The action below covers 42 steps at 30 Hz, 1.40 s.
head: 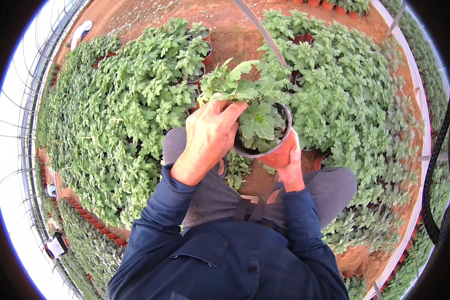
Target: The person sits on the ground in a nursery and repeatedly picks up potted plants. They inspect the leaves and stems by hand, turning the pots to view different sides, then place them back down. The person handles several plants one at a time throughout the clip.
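A red plastic flowerpot (279, 153) with a leafy green plant (258, 122) is held up in front of me, tilted a little towards me. My right hand (293, 163) grips the pot's outer wall from the right and below. On the pot's left side, my left hand (213, 131) has thumb and fingers pinched together at the plant's upper leaves (228, 82). The fingertips are partly hidden among the foliage, and so is most of the soil.
Dense potted plants (123, 105) stand on my left, and more (345, 93) on my right. Between them runs reddish bare soil (232, 37). A thin grey strip (262, 32) slants down from the top. A pale rail (420, 150) curves along the far right.
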Tool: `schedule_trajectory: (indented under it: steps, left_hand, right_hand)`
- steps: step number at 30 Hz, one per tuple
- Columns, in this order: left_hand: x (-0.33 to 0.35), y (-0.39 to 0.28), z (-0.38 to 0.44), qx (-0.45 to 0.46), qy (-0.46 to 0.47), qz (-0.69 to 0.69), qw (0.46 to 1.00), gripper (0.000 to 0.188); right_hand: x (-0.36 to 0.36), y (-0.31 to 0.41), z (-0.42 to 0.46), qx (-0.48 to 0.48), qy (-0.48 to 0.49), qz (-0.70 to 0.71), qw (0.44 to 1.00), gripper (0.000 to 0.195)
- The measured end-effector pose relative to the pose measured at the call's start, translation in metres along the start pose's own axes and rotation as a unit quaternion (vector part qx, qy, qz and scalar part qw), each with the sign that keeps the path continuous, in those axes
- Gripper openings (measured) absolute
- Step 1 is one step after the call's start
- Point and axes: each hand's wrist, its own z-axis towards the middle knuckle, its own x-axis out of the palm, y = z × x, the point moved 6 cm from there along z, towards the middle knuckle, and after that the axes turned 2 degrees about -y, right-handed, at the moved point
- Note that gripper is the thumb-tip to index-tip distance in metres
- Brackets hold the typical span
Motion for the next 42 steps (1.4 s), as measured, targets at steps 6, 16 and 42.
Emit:
schedule_trajectory:
  steps: [6,16,42]
  left_hand:
    - [0.006,0.006,-0.005,0.041,-0.002,0.029,0.999,0.038]
    - [-0.016,0.003,-0.007,-0.079,-0.077,-0.093,0.990,0.017]
    - [0.002,0.060,-0.036,-0.324,0.072,-0.261,0.907,0.012]
  right_hand:
    - [0.001,0.001,0.001,-0.010,0.003,-0.010,1.000,0.098]
    - [-0.007,-0.009,-0.002,-0.009,0.013,-0.008,1.000,0.095]
    - [0.004,0.023,-0.004,-0.067,-0.001,-0.180,0.981,0.105]
